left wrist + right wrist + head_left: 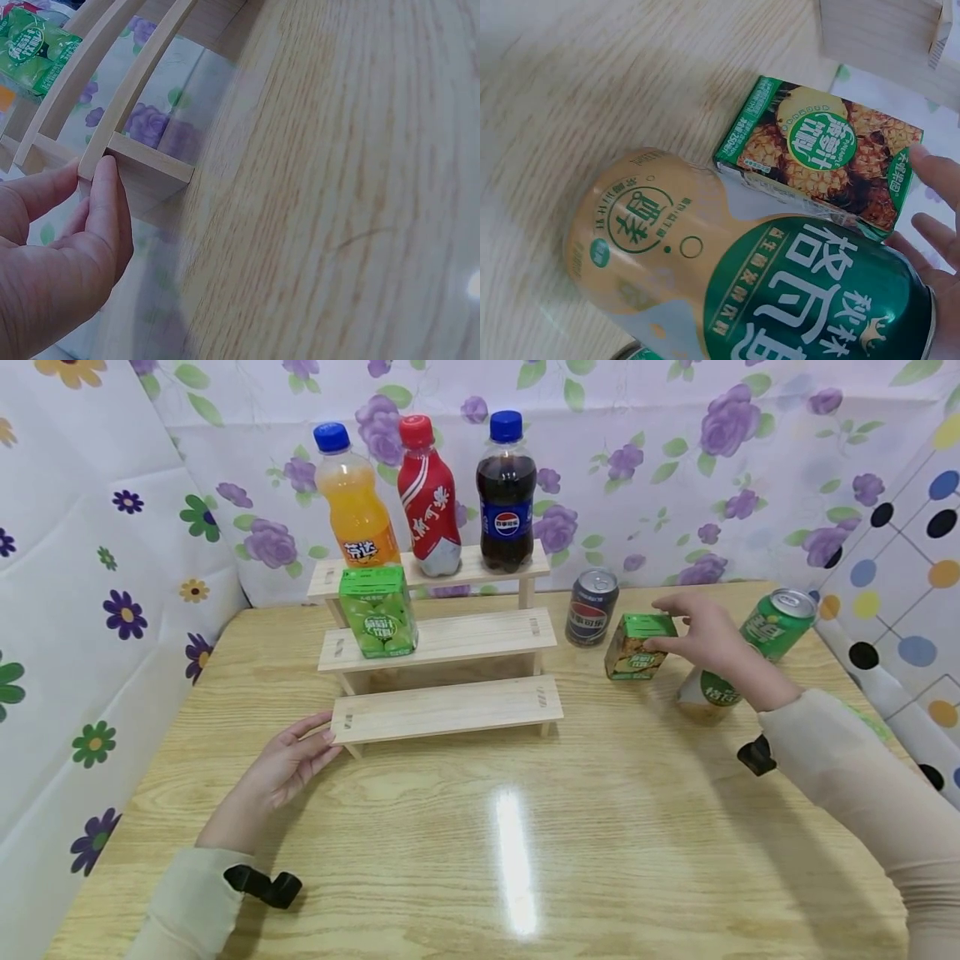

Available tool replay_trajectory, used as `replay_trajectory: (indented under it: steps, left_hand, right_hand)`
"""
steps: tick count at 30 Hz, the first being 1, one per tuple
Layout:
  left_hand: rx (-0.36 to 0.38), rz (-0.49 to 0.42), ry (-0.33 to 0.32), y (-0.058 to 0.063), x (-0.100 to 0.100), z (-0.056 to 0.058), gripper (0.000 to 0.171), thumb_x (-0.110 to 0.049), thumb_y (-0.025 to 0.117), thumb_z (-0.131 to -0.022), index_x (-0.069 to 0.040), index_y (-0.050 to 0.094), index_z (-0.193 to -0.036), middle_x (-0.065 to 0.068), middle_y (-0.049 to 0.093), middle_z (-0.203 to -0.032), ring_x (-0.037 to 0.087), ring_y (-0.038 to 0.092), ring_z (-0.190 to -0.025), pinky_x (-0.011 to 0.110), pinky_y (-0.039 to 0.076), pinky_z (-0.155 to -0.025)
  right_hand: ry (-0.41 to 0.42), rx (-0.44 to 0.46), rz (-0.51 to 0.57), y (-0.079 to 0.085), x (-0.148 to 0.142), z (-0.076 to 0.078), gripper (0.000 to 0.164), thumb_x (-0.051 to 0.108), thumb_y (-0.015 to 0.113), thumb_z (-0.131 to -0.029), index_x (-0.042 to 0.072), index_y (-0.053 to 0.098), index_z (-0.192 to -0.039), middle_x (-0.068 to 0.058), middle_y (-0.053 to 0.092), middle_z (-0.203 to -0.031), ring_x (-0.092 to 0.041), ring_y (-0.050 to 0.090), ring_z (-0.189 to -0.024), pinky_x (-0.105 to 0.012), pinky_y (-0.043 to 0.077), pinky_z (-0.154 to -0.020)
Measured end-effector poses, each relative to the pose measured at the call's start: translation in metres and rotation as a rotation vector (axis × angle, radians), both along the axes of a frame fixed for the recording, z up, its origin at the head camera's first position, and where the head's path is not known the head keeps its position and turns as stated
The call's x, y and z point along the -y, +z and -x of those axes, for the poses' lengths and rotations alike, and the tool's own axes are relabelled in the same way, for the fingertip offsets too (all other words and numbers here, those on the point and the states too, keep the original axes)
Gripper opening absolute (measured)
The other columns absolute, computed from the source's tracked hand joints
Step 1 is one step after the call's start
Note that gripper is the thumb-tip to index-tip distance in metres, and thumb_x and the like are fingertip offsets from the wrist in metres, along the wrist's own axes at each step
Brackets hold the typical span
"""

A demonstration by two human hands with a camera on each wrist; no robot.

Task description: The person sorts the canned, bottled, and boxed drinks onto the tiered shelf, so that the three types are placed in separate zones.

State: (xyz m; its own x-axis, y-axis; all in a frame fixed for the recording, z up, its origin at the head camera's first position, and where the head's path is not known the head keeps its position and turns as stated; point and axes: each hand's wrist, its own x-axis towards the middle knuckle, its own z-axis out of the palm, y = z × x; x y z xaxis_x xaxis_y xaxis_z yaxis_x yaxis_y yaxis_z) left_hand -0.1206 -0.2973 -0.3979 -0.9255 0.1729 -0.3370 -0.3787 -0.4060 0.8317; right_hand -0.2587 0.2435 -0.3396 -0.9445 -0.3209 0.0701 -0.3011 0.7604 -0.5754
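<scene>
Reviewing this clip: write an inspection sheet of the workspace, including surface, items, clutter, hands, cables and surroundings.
Surface: wood-grain table, with a glare streak.
Job's things: rack bearing orange bottle, red bottle and cola bottle on top, grape box on its middle shelf; cola can, pineapple box, green can and gold can on the table to its right.
Clutter: green item beside the right sleeve, too little shown to name.
Hands: left hand pinches the lowest shelf at its left end; right hand is at the pineapple box's top, grip unclear.
Cables: nothing seen.
Surroundings: flowered sheets behind and left, dotted sheet right.
</scene>
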Motion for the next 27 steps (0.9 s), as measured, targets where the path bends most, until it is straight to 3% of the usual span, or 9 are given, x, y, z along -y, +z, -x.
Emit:
replay_trajectory:
  steps: [13,27]
  left_hand:
    - [-0.002,0.006,-0.014,-0.001,0.001,0.001,0.026,0.003,0.052,-0.095,-0.016,0.059,-0.111,0.003,0.062,-0.106,0.012,0.067,-0.093,0.017,0.056,-0.086]
    - [0.002,0.001,-0.014,-0.001,0.002,0.000,0.026,0.003,0.052,-0.095,-0.016,0.060,-0.111,0.003,0.062,-0.106,0.012,0.067,-0.093,0.017,0.056,-0.086]
  right_hand:
    - [0.003,0.035,-0.178,0.003,0.008,0.003,0.053,0.009,0.069,-0.086,-0.006,0.049,-0.132,-0.030,0.048,-0.133,-0.046,0.041,-0.124,-0.063,0.037,-0.103]
    - [0.087,-0.037,-0.177,0.002,0.029,-0.002,0.051,0.010,0.074,-0.082,-0.009,0.054,-0.126,-0.031,0.054,-0.123,-0.045,0.049,-0.114,-0.059,0.045,-0.096]
